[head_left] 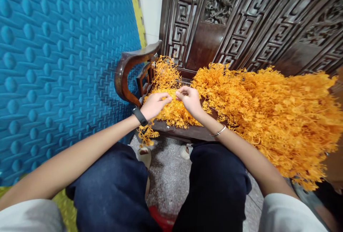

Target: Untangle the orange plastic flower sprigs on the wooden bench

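My left hand (157,104), with a black band on its wrist, is closed in a pinch at the middle of the view. Facing it almost tip to tip is my right hand (189,99), its thumb and fingers pinched too. Whatever lies between the fingertips is small and blends into the orange behind it. Just below and behind both hands spreads a small heap of orange artificial foliage (178,114) on the dark wooden bench seat (184,132). A looser orange bunch (166,71) rises behind them, against the armrest.
A large pile of orange artificial foliage (270,107) fills the bench to the right. The curved wooden armrest (123,71) stands left of my hands, the carved backrest (206,46) behind. One orange sprig (147,134) hangs off the seat's front left. Blue foam matting (66,64) is at left.
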Motion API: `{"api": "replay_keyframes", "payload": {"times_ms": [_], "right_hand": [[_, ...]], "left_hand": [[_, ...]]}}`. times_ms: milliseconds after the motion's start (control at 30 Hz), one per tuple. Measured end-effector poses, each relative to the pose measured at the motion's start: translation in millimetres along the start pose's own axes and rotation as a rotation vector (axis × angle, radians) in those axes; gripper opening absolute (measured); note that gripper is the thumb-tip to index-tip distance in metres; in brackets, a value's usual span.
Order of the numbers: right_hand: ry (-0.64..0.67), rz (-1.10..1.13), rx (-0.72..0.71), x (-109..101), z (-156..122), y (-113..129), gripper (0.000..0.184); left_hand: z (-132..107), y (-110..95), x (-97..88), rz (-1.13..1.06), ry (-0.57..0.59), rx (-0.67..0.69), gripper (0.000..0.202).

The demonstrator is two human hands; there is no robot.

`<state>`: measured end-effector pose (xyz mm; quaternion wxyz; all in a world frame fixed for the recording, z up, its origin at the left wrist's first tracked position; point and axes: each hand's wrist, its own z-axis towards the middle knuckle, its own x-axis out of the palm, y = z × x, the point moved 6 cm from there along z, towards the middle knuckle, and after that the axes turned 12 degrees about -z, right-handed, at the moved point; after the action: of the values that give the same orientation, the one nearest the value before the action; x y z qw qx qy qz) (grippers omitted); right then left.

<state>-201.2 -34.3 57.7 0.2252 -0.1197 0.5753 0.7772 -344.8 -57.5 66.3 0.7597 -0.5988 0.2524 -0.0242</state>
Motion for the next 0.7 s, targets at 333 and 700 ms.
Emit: {"api": "replay_keyframes", "payload": {"times_ms": [333,700], "right_hand": [[-0.026,0.078,0.074,-28.0,8.6,-41.1,0.012],[0.327,0.236,-0.191,-4.9,-20.1,28.3,0.022]], "left_hand": [[-4.8,14.8,0.6,0.000,0.037,-0.062,0.020],[-7.8,9.7,6.7,-0.067,0.110,-0.005,0.032]]}}
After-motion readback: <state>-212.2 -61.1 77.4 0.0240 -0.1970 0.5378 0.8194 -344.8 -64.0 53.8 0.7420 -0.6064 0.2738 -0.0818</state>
